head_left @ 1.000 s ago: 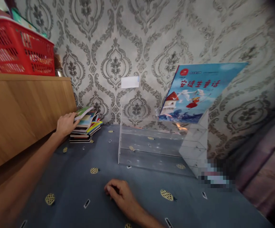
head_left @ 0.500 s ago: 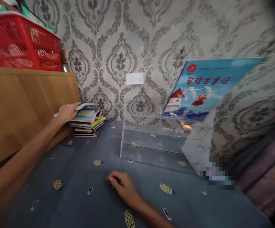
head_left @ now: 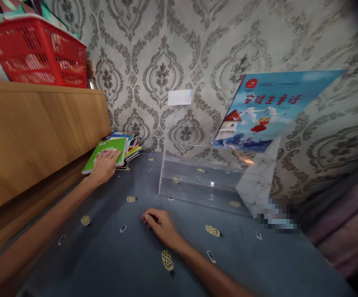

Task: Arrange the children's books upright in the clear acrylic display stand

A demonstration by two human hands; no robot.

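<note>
My left hand [head_left: 104, 165] grips a thin green book [head_left: 106, 152], fingers on its cover, holding it just in front of a stack of colourful books [head_left: 129, 146] by the wall. My right hand [head_left: 160, 225] rests on the blue-grey patterned cloth [head_left: 104, 247] with its fingers curled and nothing visible in them. A clear acrylic tiered rack [head_left: 212, 181] stands to the right of the stack. A large blue picture book [head_left: 268, 111] leans in the rack's top tier against the wall.
A wooden panel [head_left: 33, 132] runs along the left, with a red plastic basket [head_left: 39, 51] on top. Grey damask wallpaper bears a small white label [head_left: 179, 97]. A blurred-out item [head_left: 278, 220] lies right of the rack, beside purple fabric [head_left: 346, 222].
My left hand has drawn the green book off the top of the stack and toward me. My right hand has stayed put on the cloth. The view has shifted slightly.
</note>
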